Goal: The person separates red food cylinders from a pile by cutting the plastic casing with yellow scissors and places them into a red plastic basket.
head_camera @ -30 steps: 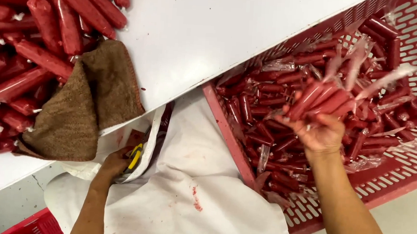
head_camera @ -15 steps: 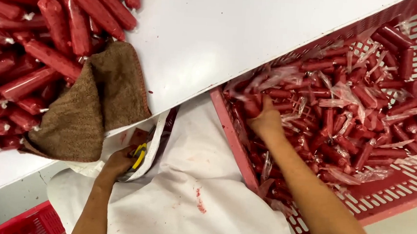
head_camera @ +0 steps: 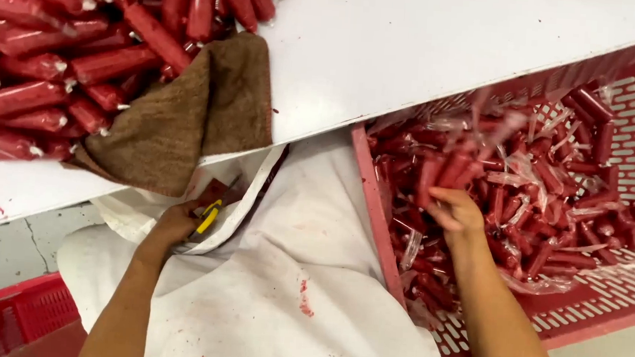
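Sausages [head_camera: 472, 173] at 3 o'clock, gripped by right hand [head_camera: 456, 213]; crate [head_camera: 603, 306] remains full. Left hand [head_camera: 182, 225] clamps cutter [head_camera: 207, 218]; table [head_camera: 443, 54] pile [head_camera: 59, 74] at 10 o'clock.

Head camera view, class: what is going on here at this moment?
A person in a white apron reaches the right hand into a red slotted crate of red sausages in clear wrappers, fingers closing on a few. The left hand holds a yellow-handled tool at the table's edge, near a brown cloth and more sausages.
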